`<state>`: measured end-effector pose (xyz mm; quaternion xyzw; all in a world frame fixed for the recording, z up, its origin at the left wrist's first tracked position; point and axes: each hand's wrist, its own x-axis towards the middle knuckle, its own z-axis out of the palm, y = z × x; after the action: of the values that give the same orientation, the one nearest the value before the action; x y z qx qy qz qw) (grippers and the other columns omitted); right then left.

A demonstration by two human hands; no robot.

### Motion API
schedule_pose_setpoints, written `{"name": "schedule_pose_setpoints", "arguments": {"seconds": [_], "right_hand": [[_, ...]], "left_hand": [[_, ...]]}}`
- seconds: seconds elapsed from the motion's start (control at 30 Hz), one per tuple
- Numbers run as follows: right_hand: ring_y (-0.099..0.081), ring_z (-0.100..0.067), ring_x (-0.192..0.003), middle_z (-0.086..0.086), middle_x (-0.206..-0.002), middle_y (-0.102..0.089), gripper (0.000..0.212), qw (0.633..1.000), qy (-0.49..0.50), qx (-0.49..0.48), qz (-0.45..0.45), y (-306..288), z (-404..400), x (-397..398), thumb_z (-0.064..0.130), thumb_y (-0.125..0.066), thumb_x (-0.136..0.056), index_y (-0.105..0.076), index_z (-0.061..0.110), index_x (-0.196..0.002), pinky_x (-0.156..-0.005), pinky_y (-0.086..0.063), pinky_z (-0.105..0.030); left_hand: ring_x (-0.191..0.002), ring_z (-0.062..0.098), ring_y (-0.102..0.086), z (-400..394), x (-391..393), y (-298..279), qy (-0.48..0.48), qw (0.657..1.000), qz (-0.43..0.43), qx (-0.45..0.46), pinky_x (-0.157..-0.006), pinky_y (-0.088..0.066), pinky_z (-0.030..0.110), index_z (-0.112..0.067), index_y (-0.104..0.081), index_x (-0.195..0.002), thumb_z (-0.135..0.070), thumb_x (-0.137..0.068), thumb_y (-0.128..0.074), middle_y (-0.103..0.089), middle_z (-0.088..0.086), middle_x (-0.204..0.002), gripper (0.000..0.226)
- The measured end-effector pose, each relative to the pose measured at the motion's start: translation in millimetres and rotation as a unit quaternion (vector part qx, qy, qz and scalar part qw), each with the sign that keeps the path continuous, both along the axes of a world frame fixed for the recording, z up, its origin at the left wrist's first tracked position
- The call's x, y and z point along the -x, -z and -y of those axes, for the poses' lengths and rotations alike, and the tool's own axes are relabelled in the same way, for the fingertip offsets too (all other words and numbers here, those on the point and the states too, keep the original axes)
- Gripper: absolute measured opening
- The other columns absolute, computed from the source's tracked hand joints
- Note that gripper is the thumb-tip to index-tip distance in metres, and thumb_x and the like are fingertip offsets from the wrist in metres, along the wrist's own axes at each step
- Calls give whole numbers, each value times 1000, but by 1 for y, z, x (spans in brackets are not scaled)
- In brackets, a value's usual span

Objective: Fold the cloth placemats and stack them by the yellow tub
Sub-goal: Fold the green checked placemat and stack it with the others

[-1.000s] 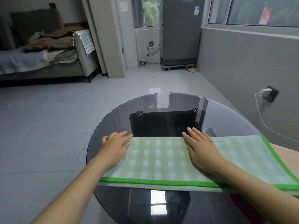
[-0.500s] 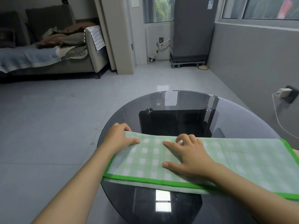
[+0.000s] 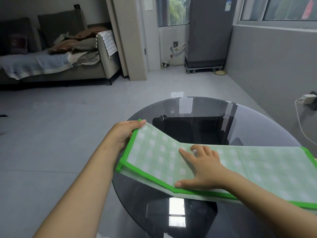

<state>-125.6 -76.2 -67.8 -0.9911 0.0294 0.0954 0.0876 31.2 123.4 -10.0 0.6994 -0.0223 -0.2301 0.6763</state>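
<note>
Glass table [image 3: 257,121] fills the lower right, with the long mat [image 3: 257,167] lying left to right across it. Left hand [image 3: 123,134] pinches the mat's lifted left end. Right hand [image 3: 204,167] presses flat at the bend, so the end should swing right.

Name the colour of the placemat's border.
Bright green, around the pale green checked placemat; head view.

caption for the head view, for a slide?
Left hand lifts green placemat's end off glass table; right hand pins its middle.
</note>
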Motion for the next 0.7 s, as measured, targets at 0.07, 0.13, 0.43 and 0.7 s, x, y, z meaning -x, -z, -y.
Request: {"name": "schedule_pose_setpoints", "arguments": {"seconds": [0.07, 0.13, 0.43, 0.7], "right_hand": [[-4, -26, -138, 0, -152, -9, 109, 1000, 7, -7, 6, 0, -1, 1, 88, -44, -61, -2, 37, -147, -112, -8, -42], [-4, -26, -139, 0, -152, -9, 108, 1000, 11, -13, 14, 2, 0, 3, 87, -45, -61, -3, 38, -147, -112, -7, -42], [-50, -9, -119, 10, -129, -54, 48, 915, 142, -362, 111, -20, 30, 22, 51, -53, -87, -50, 30, -130, -100, -40, -27], [-60, -8, -60, 0, -79, -67, 36, 787, 262, -538, 151, -48, 59, 58, 48, -43, -93, -66, 21, -102, -63, -46, -29]], "left_hand": [[-48, 18, -63, 10, 6, -9, 3, 1000, 0, 21, -49, -53, 23, -6, -63, -78, -22, -85, -66, -66, 7, -59, 17], [-53, 20, -60, 22, 11, -18, 0, 999, 5, 45, -55, -51, 25, -6, -61, -80, -24, -82, -69, -64, 8, -64, 20], [-41, 7, -56, 93, 49, -29, 24, 993, 66, 90, -40, -44, 14, -7, -53, -76, -19, -85, -68, -60, -1, -52, 21], [-64, 17, -65, 154, 83, 6, 35, 994, 105, 27, -69, -60, 37, -11, -62, -80, -28, -74, -80, -66, 5, -76, 26]]}}
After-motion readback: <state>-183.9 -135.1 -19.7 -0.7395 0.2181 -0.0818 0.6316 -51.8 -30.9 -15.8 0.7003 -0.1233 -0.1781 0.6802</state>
